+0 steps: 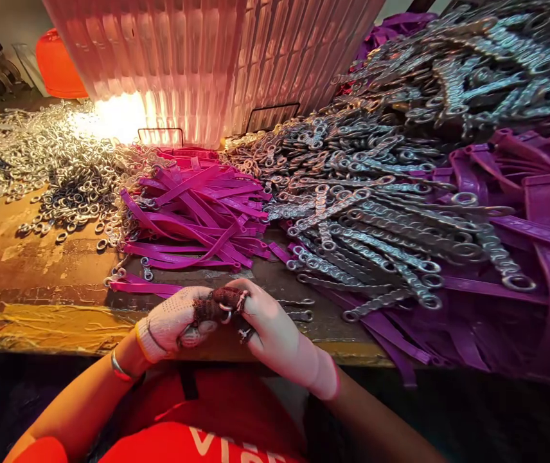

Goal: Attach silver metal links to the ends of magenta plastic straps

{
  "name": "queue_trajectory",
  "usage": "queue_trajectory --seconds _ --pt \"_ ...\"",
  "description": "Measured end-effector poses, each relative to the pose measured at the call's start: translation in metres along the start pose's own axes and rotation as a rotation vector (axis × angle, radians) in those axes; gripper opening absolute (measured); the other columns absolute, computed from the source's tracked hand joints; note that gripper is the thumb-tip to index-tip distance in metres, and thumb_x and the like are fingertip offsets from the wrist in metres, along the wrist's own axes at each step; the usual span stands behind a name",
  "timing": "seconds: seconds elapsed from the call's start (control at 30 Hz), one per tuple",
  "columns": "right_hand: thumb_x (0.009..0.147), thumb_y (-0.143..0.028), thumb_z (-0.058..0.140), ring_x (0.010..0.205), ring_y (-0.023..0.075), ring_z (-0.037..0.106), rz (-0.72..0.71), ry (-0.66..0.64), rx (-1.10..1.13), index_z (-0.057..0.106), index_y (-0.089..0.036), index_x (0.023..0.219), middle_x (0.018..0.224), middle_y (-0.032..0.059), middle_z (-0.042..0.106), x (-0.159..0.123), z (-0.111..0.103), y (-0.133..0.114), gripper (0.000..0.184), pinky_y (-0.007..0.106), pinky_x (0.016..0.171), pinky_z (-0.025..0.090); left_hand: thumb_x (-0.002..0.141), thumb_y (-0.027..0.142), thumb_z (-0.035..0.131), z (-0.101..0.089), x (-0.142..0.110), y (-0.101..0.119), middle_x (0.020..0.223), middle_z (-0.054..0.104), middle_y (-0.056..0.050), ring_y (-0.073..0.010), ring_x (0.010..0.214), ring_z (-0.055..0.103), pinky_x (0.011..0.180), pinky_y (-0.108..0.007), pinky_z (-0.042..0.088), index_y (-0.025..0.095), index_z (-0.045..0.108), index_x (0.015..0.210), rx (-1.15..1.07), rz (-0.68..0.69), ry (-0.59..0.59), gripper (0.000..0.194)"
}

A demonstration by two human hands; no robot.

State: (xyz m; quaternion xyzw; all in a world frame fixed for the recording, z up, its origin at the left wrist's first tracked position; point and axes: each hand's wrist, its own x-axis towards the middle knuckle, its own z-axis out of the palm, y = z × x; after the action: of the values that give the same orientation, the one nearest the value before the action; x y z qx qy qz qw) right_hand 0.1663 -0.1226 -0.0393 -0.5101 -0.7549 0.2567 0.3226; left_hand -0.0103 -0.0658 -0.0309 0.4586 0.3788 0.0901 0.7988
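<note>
My left hand (173, 325), in a white knit glove with dark, worn fingertips, is closed and pressed up against my right hand (275, 331). The right one wears a pale glove with frayed, dark fingertips and is closed too. A small shiny metal ring (225, 315) shows between the fingertips of both hands; whatever else they pinch is hidden by the fingers. Just beyond the hands lies a heap of magenta straps (198, 215). A small metal link fitting (146, 269) rests at its near edge, and twisted metal bars (299, 315) poke out beyond my right hand.
Small metal ring links (77, 186) are piled at left. Ring-ended twisted metal bars (376, 238) heap up at right, over purple straps (545, 257) hanging past the edge of the wooden table (63, 263). A corrugated translucent panel (169, 64) stands behind, with an orange container (60, 64) beside it.
</note>
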Motion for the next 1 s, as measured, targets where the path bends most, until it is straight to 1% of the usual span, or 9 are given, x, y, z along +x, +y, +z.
queue_trajectory --seconds 0.17,0.3,0.37,0.53,0.63,0.73,0.83,0.9,1.0 --pt "0.065 -0.006 0.049 0.076 0.0207 0.055 0.104 -0.199 -0.357 0.064 -0.014 0.078 0.085 0.0107 0.065 -0.002 -0.012 0.004 0.022 0.031 0.07 0.041 0.085 0.046 0.058 -0.002 -0.004 0.005 0.056 0.053 0.003 -0.0047 0.038 0.033 0.036 -0.018 0.021 0.015 0.058 0.082 0.23 0.016 0.06 0.031" --pt "0.074 -0.013 0.049 0.057 0.0132 0.05 0.195 -0.384 -0.205 0.059 -0.018 0.066 0.064 0.001 0.062 0.0 -0.022 -0.004 0.014 0.026 0.055 0.03 0.085 0.033 0.059 -0.002 -0.006 0.015 0.064 0.062 -0.001 -0.0088 0.057 0.05 0.051 -0.018 0.036 0.014 0.059 0.075 0.549 0.19 0.068 0.021" --pt "0.079 -0.02 0.048 0.054 0.0125 0.048 0.173 -0.317 -0.17 0.057 -0.019 0.062 0.06 0.0004 0.06 -0.003 -0.018 -0.007 0.02 0.026 0.053 0.028 0.088 0.036 0.055 0.0 -0.005 0.018 0.059 0.057 0.002 -0.0077 0.052 0.047 0.047 -0.018 0.034 0.015 0.056 0.073 0.533 0.149 0.053 0.026" --pt "0.076 -0.025 0.049 0.063 0.0194 0.054 -0.017 0.173 -0.361 0.064 -0.017 0.072 0.072 0.0088 0.065 -0.02 0.012 -0.001 0.017 0.03 0.06 0.037 0.088 0.052 0.053 0.009 0.0 0.007 0.048 0.041 0.006 -0.0048 0.037 0.031 0.035 -0.018 0.021 0.017 0.048 0.067 0.196 0.044 0.091 0.041" --pt "0.077 -0.018 0.049 0.067 0.0195 0.057 0.031 0.237 -0.312 0.065 -0.016 0.084 0.077 0.009 0.067 -0.022 0.017 0.006 0.018 0.029 0.062 0.041 0.089 0.056 0.049 0.007 0.01 0.012 0.048 0.039 0.007 -0.0045 0.034 0.026 0.034 -0.018 0.022 0.017 0.049 0.068 0.102 0.012 0.09 0.044" --pt "0.086 -0.018 0.046 0.06 0.0164 0.057 0.215 0.267 -0.165 0.063 -0.018 0.077 0.068 0.0051 0.065 -0.015 0.009 0.01 0.019 0.026 0.058 0.04 0.089 0.045 0.052 -0.005 0.034 0.055 0.064 0.06 0.0 -0.0065 0.043 0.044 0.043 -0.02 0.039 0.014 0.063 0.082 0.507 0.175 0.159 0.033" --pt "0.088 -0.019 0.043 0.062 0.0164 0.059 0.262 0.271 -0.088 0.065 -0.019 0.081 0.068 0.0048 0.066 -0.009 0.006 0.011 0.024 0.025 0.059 0.04 0.09 0.03 0.054 -0.022 0.078 0.133 0.094 0.071 -0.007 -0.0168 0.085 0.065 0.083 -0.031 0.051 0.014 0.072 0.099 1.338 0.451 0.517 0.025" --pt "0.088 -0.018 0.042 0.062 0.0162 0.06 0.246 0.211 -0.067 0.067 -0.018 0.087 0.069 0.0049 0.068 -0.007 0.01 0.009 0.024 0.025 0.059 0.039 0.09 0.024 0.055 -0.031 0.116 0.184 0.104 0.07 -0.015 -0.0276 0.107 0.061 0.098 -0.045 0.044 0.006 0.07 0.108 1.439 0.424 0.61 0.03" --pt "0.085 -0.016 0.046 0.054 0.0148 0.056 0.235 0.152 -0.132 0.065 -0.017 0.079 0.063 0.0046 0.066 -0.008 0.018 0.006 0.02 0.026 0.055 0.034 0.081 0.017 0.068 -0.042 0.174 0.233 0.106 0.066 -0.024 -0.0383 0.116 0.056 0.097 -0.051 0.044 -0.01 0.066 0.107 1.588 0.196 0.711 0.038"
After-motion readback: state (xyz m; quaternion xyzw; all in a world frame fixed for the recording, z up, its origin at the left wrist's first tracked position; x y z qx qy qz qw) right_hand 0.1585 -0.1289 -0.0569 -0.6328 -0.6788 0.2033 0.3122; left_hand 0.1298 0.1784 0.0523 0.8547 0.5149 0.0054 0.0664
